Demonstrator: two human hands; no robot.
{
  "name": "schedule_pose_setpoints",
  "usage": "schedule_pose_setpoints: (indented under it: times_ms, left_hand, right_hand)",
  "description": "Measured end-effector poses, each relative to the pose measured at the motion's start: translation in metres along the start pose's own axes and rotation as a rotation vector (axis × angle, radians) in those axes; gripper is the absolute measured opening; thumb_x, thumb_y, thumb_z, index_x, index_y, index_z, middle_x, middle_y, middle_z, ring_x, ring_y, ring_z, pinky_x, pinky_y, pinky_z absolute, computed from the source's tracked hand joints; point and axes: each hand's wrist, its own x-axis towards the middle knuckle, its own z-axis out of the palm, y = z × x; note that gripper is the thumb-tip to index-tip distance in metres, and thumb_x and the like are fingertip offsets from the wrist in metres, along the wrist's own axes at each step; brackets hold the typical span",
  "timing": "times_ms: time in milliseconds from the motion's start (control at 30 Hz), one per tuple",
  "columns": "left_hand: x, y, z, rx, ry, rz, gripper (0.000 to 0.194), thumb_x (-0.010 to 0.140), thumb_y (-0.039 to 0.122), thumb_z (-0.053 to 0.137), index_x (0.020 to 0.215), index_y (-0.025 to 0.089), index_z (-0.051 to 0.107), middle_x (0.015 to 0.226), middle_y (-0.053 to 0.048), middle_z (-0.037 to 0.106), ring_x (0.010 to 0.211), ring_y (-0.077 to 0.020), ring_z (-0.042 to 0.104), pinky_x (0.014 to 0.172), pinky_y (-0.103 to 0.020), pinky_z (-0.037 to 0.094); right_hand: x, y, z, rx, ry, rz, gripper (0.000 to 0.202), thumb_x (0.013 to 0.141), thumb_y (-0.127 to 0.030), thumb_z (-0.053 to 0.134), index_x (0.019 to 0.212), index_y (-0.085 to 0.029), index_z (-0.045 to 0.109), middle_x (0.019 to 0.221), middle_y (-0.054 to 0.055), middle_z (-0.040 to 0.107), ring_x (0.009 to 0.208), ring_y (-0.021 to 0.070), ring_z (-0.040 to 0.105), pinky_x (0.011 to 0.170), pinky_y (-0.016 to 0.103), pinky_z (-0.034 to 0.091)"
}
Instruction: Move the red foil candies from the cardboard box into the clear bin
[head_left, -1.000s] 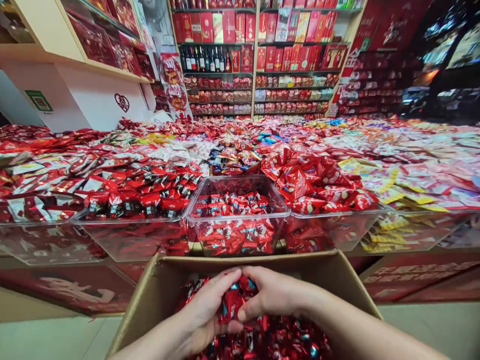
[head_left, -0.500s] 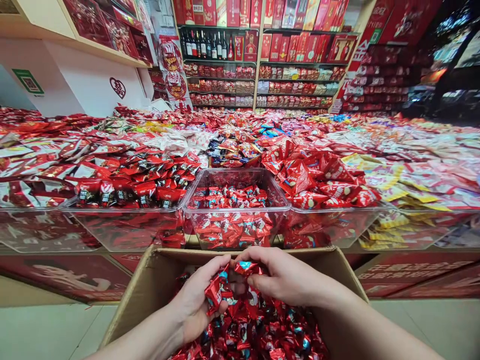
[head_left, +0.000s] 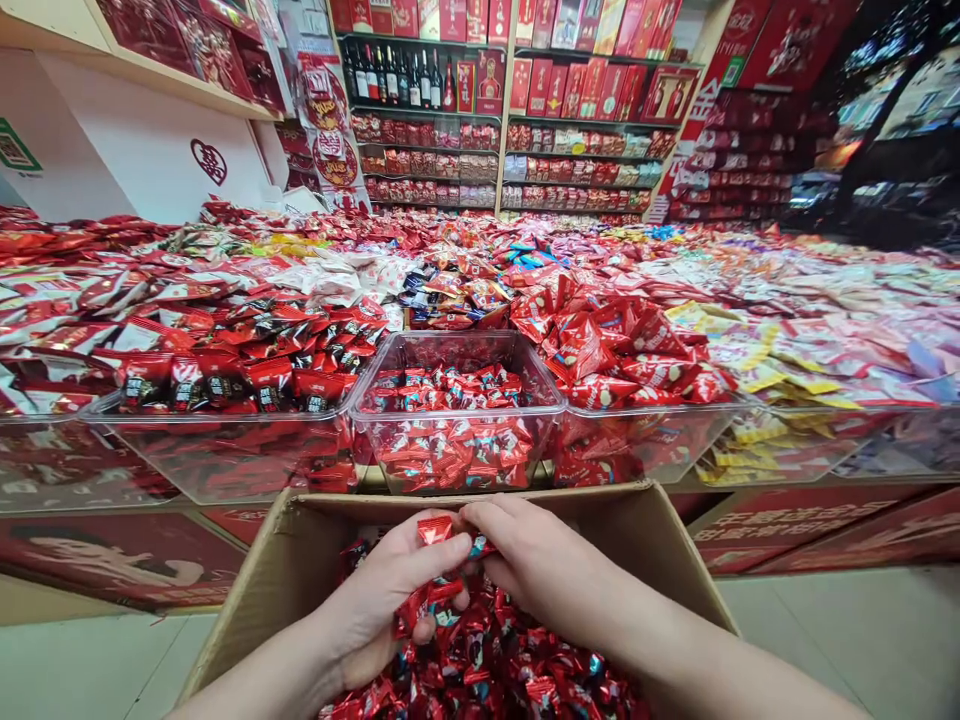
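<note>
Both my hands are together over an open cardboard box (head_left: 259, 590) filled with red-wrapped candies (head_left: 480, 660). My left hand (head_left: 397, 590) is curled around several of these candies; a red wrapper (head_left: 435, 530) sticks up above its thumb. My right hand (head_left: 532, 550) meets it from the right with fingers bent down, a candy with a blue patch (head_left: 480, 546) showing at its fingertips. Its palm is hidden. Just beyond the box stands a clear plastic bin (head_left: 457, 410), partly filled with the same kind of small red and blue candies.
Clear bins with black-and-red packets (head_left: 225, 385) and larger red packets (head_left: 615, 360) flank the middle bin. Yellow packets (head_left: 780, 370) lie farther right. Shelves of bottles (head_left: 394, 78) and red boxes rise behind. Tiled floor (head_left: 82, 660) shows beside the box.
My left thumb has closed over the candies, and my right hand has turned more palm-down beside it. The whole view has shifted slightly, with the bins now farther left.
</note>
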Motion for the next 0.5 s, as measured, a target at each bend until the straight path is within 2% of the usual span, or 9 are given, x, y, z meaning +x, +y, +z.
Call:
schedule_pose_setpoints:
  times_ms: [133, 267, 367, 500]
  left_hand:
    - [-0.002, -0.001, 0.0, 0.045, 0.035, 0.048, 0.022, 0.068, 0.032, 0.06, 0.082, 0.017, 0.051, 0.069, 0.001, 0.052, 0.053, -0.0062, 0.049, 0.029, -0.009, 0.024]
    - [-0.002, -0.001, 0.003, 0.069, 0.062, 0.051, 0.022, 0.064, 0.031, 0.063, 0.076, 0.018, 0.05, 0.061, 0.003, 0.051, 0.053, -0.0066, 0.048, 0.031, -0.01, 0.023]
    - [-0.001, -0.001, 0.005, 0.107, 0.101, 0.032, 0.024, 0.06, 0.031, 0.065, 0.073, 0.019, 0.049, 0.054, 0.005, 0.051, 0.049, -0.0074, 0.045, 0.031, -0.011, 0.023]
    - [0.002, -0.004, 0.007, 0.197, 0.116, 0.08, 0.025, 0.058, 0.032, 0.066, 0.071, 0.02, 0.049, 0.046, 0.007, 0.047, 0.039, -0.006, 0.035, 0.03, -0.014, 0.022]
  right_hand:
    - [-0.003, 0.005, -0.009, 0.009, -0.057, 0.076, 0.024, 0.069, -0.003, 0.041, 0.088, -0.016, 0.049, 0.086, 0.005, 0.058, 0.077, 0.0146, 0.053, 0.067, 0.024, 0.039]
    - [-0.006, 0.008, -0.026, 0.016, -0.145, 0.136, 0.015, 0.075, -0.01, 0.039, 0.076, -0.017, 0.052, 0.071, 0.001, 0.058, 0.061, 0.0113, 0.049, 0.056, 0.021, 0.036]
    - [-0.006, 0.007, -0.034, 0.067, -0.126, 0.201, 0.016, 0.079, -0.019, 0.039, 0.074, -0.017, 0.055, 0.064, 0.0, 0.056, 0.056, 0.0102, 0.046, 0.051, 0.02, 0.034]
    - [-0.004, 0.007, -0.029, 0.134, -0.054, 0.258, 0.019, 0.078, -0.032, 0.046, 0.085, -0.018, 0.056, 0.069, 0.0, 0.058, 0.059, 0.011, 0.048, 0.053, 0.02, 0.035]
